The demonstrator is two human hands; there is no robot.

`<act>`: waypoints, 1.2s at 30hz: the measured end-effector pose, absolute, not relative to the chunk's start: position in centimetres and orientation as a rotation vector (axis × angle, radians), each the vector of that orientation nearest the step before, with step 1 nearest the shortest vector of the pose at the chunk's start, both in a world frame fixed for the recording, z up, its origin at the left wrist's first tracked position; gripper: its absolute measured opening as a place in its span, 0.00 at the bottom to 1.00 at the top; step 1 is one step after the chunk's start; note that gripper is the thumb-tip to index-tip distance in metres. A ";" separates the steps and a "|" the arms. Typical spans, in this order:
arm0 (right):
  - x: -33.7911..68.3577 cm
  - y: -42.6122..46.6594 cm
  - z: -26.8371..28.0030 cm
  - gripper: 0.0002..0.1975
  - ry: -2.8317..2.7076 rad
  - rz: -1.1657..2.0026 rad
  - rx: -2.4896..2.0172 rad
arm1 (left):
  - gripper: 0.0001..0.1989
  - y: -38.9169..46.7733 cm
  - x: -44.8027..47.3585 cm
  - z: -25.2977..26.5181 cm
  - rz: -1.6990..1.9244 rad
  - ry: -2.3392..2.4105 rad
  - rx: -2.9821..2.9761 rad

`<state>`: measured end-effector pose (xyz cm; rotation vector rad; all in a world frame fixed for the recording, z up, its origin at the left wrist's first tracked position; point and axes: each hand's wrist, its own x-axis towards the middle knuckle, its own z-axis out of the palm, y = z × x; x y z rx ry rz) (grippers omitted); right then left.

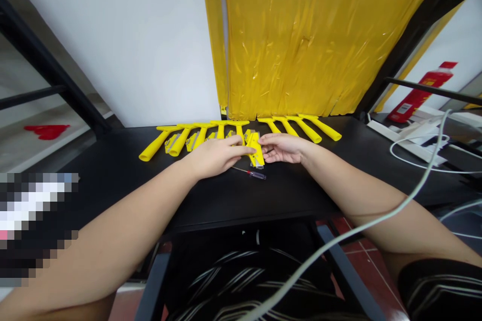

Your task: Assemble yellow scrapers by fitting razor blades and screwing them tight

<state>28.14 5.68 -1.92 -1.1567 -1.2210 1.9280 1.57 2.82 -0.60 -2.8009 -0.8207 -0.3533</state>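
Item: pale cable [301,270], one, crossing in front of me and over my right forearm.
Item: black table [226,208], my work surface.
Item: screwdriver [257,175], one, with a dark purple handle and red collar; lying loose just on my side of the work, its shaft pointing left.
Item: my left hand [216,154], palm down, fingers closed on the left side of the yellow blade holder.
Item: my right hand [284,148], palm turned partly up, fingertips closed on the right edge of the same piece.
Item: yellow blade holder [257,150], one, tilted between my two hands above the table, metal showing at its lower end.
Step in hand, as I judge it: aligning or adjusting this piece. The next move seems to call for a steady two-handed hold; if a screw needs turning, one hand must let go for the screwdriver.
Item: left row of yellow handles [154,145], with yellow-and-metal pieces [171,143] lying among them.
Item: right row of yellow handles [311,130], four.
Item: yellow plastic curtain [301,40], behind the table.
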 end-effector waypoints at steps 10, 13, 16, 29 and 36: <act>28.0 5.8 -2.0 0.04 -1.180 1.928 -1.190 | 0.22 2.8 1.7 -0.7 -0.325 -0.801 -2.809; 28.0 5.8 -2.1 0.05 -1.206 1.912 -1.193 | 0.22 2.8 1.7 -0.7 -0.331 -0.797 -2.813; 28.0 5.8 -2.2 0.06 -1.270 1.891 -1.183 | 0.21 2.9 1.6 -0.7 -0.360 -0.794 -2.836; 27.6 5.3 -2.5 0.05 -1.466 1.714 -1.037 | 0.18 2.9 1.5 -0.4 -0.457 -0.786 -2.829; 27.7 5.6 -2.8 0.07 -1.561 1.603 -0.991 | 0.20 3.1 1.4 -0.6 -0.463 -0.763 -2.769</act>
